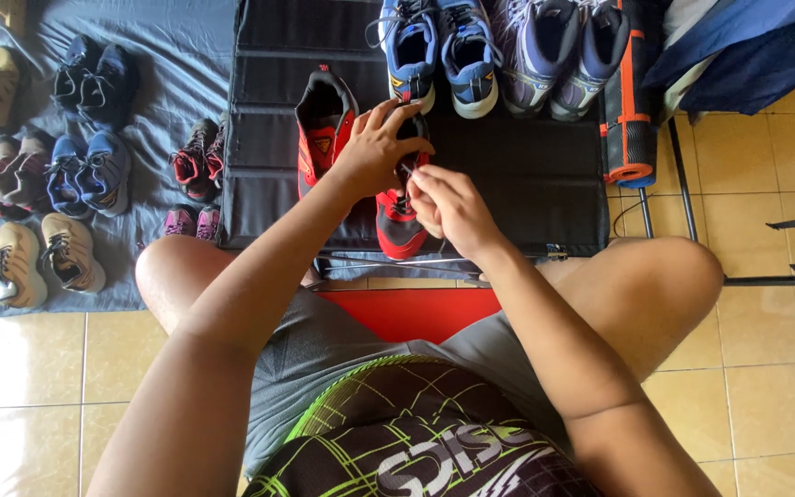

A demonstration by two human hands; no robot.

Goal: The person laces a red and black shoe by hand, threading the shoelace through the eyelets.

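Observation:
Two red and black sneakers lie on a black mat (526,175) in front of me. My left hand (374,147) grips the collar of the right-hand red sneaker (399,228), covering most of its top. My right hand (448,207) pinches that shoe's laces just above its toe. The other red sneaker (321,124) lies untouched right beside it, to the left, its opening facing up. I sit cross-legged with a red cushion under me.
Blue sneakers (439,55) and purple-grey sneakers (554,55) stand at the mat's far edge. A rolled black and orange mat (626,110) lies to the right. Several pairs of shoes (85,170) rest on a grey cloth (172,64) at left. The floor is tiled.

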